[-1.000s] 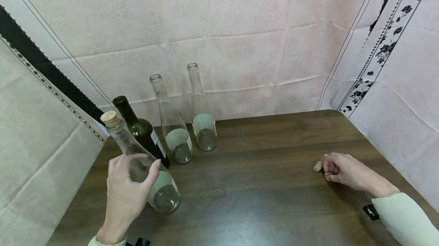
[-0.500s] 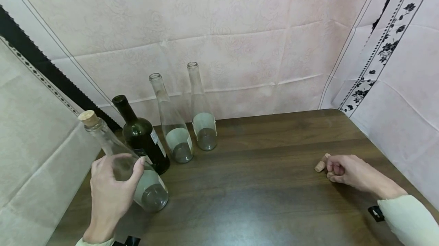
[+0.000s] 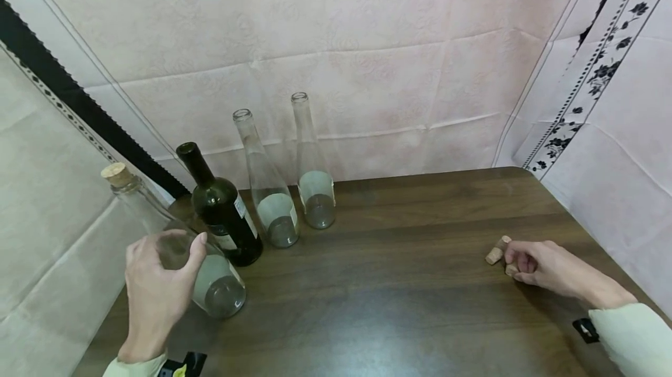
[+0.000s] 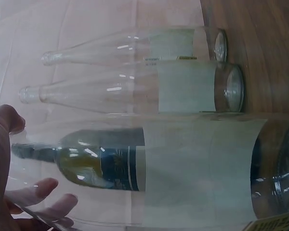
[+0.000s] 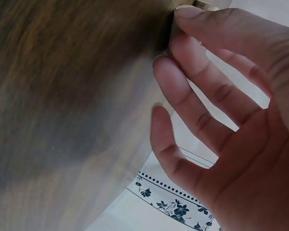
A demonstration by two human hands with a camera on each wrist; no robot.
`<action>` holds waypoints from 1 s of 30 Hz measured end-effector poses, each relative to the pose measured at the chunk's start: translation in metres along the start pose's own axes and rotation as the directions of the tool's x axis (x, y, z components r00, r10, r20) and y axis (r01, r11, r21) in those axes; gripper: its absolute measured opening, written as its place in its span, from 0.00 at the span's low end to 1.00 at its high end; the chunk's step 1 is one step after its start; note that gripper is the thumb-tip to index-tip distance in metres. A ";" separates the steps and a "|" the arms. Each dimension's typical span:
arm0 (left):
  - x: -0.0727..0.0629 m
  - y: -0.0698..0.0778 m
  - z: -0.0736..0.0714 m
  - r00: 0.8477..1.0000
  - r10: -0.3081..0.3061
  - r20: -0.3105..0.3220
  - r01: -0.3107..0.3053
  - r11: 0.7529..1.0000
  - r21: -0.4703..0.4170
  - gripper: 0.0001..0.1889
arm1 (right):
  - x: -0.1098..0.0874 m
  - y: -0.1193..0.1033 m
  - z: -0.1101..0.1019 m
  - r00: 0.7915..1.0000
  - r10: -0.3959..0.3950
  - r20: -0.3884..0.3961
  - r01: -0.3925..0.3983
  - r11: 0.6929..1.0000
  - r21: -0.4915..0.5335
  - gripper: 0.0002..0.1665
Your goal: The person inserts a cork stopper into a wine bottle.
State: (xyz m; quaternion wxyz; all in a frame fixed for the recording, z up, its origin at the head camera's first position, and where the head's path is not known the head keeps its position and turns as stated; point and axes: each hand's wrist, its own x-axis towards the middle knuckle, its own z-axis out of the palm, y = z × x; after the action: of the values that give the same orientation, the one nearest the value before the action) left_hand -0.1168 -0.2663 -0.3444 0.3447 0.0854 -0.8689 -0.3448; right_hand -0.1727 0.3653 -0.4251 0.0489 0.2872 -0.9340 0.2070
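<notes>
My left hand [image 3: 157, 286] grips a large clear glass bottle [image 3: 224, 296] round its body, near the table's left side. In the bottle's mouth sits a cork stopper [image 3: 116, 174]. The left wrist view shows the bottle's pale label [image 4: 197, 168], with the thumb above and fingers behind the glass. Far off on the right side, my right hand [image 3: 551, 266] pinches a small cork [image 3: 510, 270] between thumb and fingers, low at the tabletop. Beside its fingertips lie two more corks, a near one [image 3: 494, 256] and a farther one [image 3: 504, 241].
A dark green wine bottle [image 3: 217, 205] stands just behind the held bottle. Two slimmer clear bottles, one nearer [image 3: 275, 208] and one farther [image 3: 316, 184], stand uncorked toward the back edge of the wooden table [image 3: 399, 237]. Pale cloth [image 3: 367, 73] hangs behind and at both sides.
My left hand has carried the corked bottle leftward, uncovering more of the green bottle. The right hand has stayed at the corks, shifting only slightly in view.
</notes>
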 end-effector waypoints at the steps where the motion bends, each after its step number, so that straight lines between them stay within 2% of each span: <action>1: 0.001 -0.001 0.000 1.000 0.000 0.000 0.000 1.000 0.002 0.19 | 0.000 0.000 -0.001 1.000 0.003 0.009 -0.003 1.000 0.008 0.22; 4: 0.004 -0.003 0.000 1.000 -0.008 0.006 0.008 1.000 0.004 0.19 | -0.001 0.000 -0.003 0.999 0.018 0.033 -0.019 1.000 0.019 0.21; 9: 0.009 -0.008 -0.003 0.999 -0.040 0.000 0.040 0.999 0.021 0.21 | 0.001 -0.001 -0.004 0.994 0.084 0.064 -0.082 0.996 -0.040 0.19; 15: 0.014 -0.018 -0.007 0.997 -0.077 -0.016 0.077 0.996 0.042 0.21 | 0.002 -0.004 -0.005 0.979 0.177 0.103 -0.166 0.980 -0.108 0.15; 20: 0.019 -0.023 -0.010 0.995 -0.095 -0.006 0.095 0.993 0.069 0.23 | 0.002 -0.007 -0.006 0.970 0.227 0.085 -0.210 0.962 -0.172 0.10; 24: 0.022 -0.026 -0.010 0.993 -0.116 -0.011 0.117 0.990 0.083 0.26 | 0.000 -0.011 -0.005 0.965 0.258 0.046 -0.243 0.949 -0.202 0.09; 30: 0.023 -0.028 -0.006 0.992 -0.095 -0.086 0.099 0.994 0.052 0.27 | -0.001 -0.013 -0.005 0.957 0.291 -0.005 -0.286 0.936 -0.207 0.11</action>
State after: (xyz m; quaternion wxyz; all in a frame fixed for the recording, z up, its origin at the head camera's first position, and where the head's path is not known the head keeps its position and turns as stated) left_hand -0.1324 -0.2991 -0.3473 0.3610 0.1515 -0.8579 -0.3328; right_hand -0.1650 0.3581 -0.4162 0.0355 0.1431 -0.9828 0.1109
